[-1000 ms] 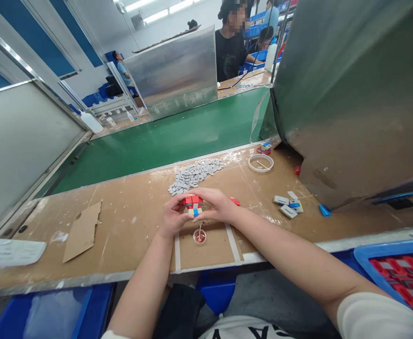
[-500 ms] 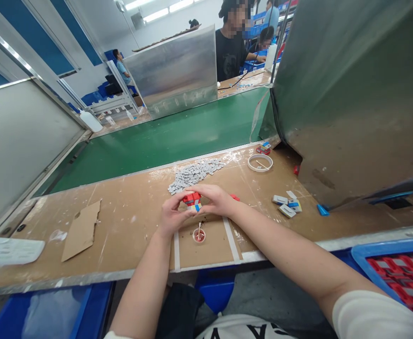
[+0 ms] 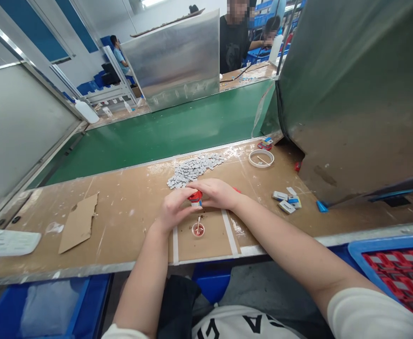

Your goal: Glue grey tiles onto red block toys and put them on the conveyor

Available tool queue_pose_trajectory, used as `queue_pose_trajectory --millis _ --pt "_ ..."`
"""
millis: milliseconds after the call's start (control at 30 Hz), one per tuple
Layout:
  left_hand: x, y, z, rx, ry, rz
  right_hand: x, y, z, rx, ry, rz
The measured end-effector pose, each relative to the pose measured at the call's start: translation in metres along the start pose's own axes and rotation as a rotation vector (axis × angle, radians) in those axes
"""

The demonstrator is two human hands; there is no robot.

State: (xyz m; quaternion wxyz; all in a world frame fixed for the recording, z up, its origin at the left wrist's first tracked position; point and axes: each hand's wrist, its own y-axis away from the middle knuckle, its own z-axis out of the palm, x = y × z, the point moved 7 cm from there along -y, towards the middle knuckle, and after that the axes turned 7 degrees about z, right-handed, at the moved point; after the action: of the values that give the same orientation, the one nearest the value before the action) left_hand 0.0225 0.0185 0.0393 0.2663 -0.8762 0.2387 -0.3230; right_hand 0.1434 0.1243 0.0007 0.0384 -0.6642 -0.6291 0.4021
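**Both hands gripping a small stack of blocks at the tabletop's front edge**

Your tabletop (image 3: 122, 221), a scuffed brown board, runs in front of a green conveyor belt (image 3: 164, 132), with a large metal panel (image 3: 351, 94) standing at your right. A blue bin (image 3: 400, 268) of red parts sits below the tabletop's right end. A cardboard scrap (image 3: 78, 223) lies well to your left. A pile of small grey pieces (image 3: 192, 168) lies just beyond your hands. Your left hand (image 3: 173, 209) and right hand (image 3: 216, 193) meet over a taped rectangle; the fingers of both close around a small stack of blocks (image 3: 195, 197), red on top, held just above the board. A small round dish (image 3: 198, 230) with red contents rests directly below the stack.
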Motion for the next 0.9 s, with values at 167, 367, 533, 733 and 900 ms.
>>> queue_pose_trajectory --millis 167,367,533,733,900 --pt "0.0021 -0.0013 -0.0004 -0.007 -0.002 0.01 0.0005 0.0018 0.0003 -0.016 0.021 0.035" --pt "0.0016 -0.0011 0.0001 -0.004 -0.01 0.031 0.0003 0.0034 -0.0001 -0.028 0.098 0.079" --pt "0.0035 -0.0018 -0.0007 0.005 -0.014 0.059 0.0004 0.0029 -0.0003 -0.028 0.16 0.099" --pt "0.0051 -0.0024 0.0004 -0.001 -0.023 0.056 -0.0009 0.0033 -0.0004 -0.017 0.181 0.108" --pt "0.0001 -0.0036 -0.0025 -0.008 -0.06 0.042 0.0028 0.0003 0.0014 -0.072 0.172 0.154"
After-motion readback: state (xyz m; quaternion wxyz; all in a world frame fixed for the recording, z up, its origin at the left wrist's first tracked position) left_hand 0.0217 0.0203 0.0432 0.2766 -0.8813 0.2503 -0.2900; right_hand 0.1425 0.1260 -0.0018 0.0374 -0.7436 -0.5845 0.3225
